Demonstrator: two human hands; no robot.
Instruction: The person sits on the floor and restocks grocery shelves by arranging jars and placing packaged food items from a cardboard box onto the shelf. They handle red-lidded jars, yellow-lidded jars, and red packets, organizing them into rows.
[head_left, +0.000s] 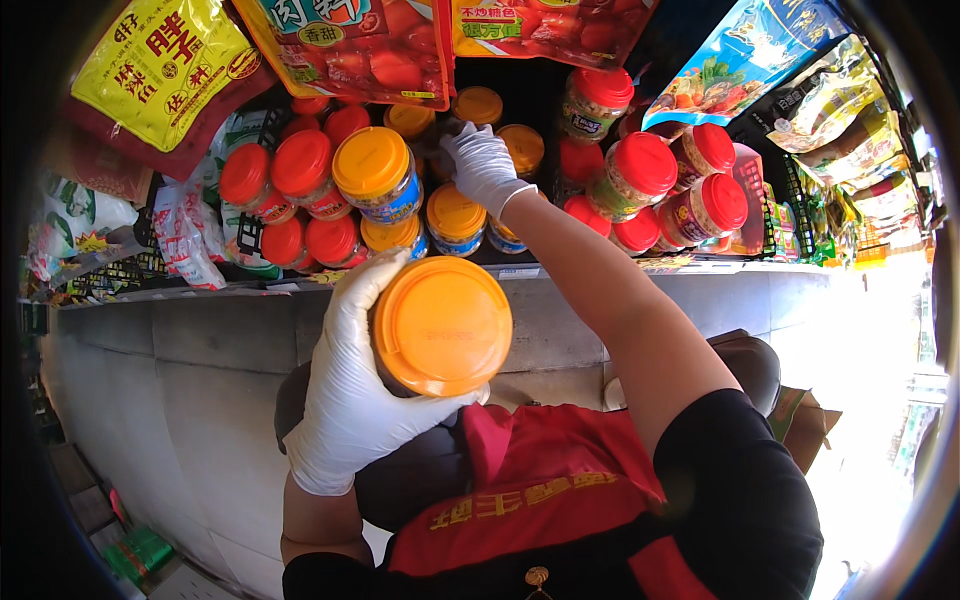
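Observation:
My left hand (345, 405), in a white glove, grips a plastic jar with an orange lid (446, 326) in front of the shelf edge. Gloved in white too, my right hand (480, 165) reaches in among orange-lidded jars on the shelf; its fingertips are in shadow, so whether they hold anything is unclear. Closest to it are an orange-lidded jar (521, 148) on its right and another with a blue label (456, 217) below it. A stacked orange-lidded jar (375, 174) stands to the left, beside red-lidded jars (302, 165).
More red-lidded jars (637, 169) are stacked to the right. Seasoning pouches (360, 45) hang over the shelf, with a yellow pouch (169, 71) at left and a blue one (739, 60) at right. The shelf's front edge (247, 291) runs across. A cardboard box (810, 431) stands on the floor.

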